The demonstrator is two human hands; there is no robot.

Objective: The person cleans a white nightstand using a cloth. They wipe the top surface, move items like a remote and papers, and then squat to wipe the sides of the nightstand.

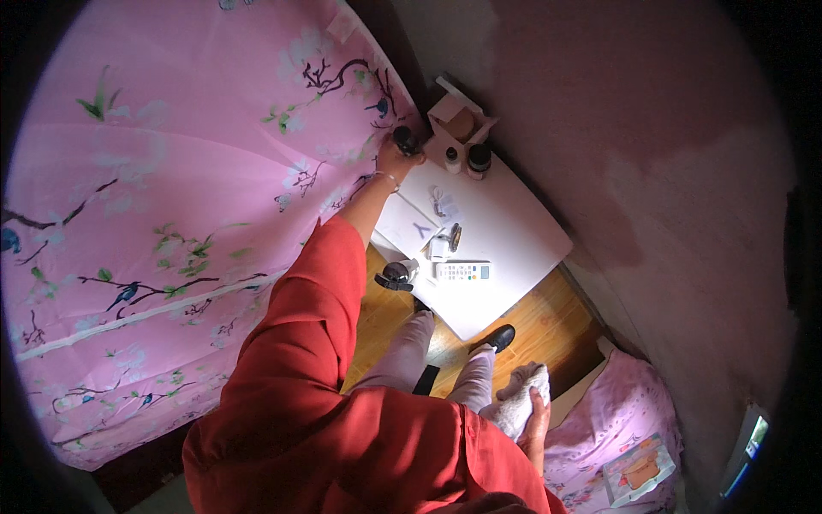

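Note:
Stretched out to the far edge of the white table (pixel 501 210), my left hand (pixel 396 160) is closed around a dark, black-topped container (pixel 405 139), perhaps a bottle. Just right of it stand a small white bottle with a black cap (pixel 452 159) and a jar with a black lid (pixel 478 161). Low at my right side, my right hand (pixel 537 417) grips a bunched whitish cloth (pixel 517 403). A remote control (pixel 462 271) lies on the near part of the table, by a small white box (pixel 439 248).
An open carton (pixel 461 122) sits at the table's far corner. A bottle with a black strap (pixel 398 274) stands at its near left edge. Pink flowered fabric (pixel 197 188) fills the left side. A tissue pack (pixel 640 469) rests on pink cloth at lower right.

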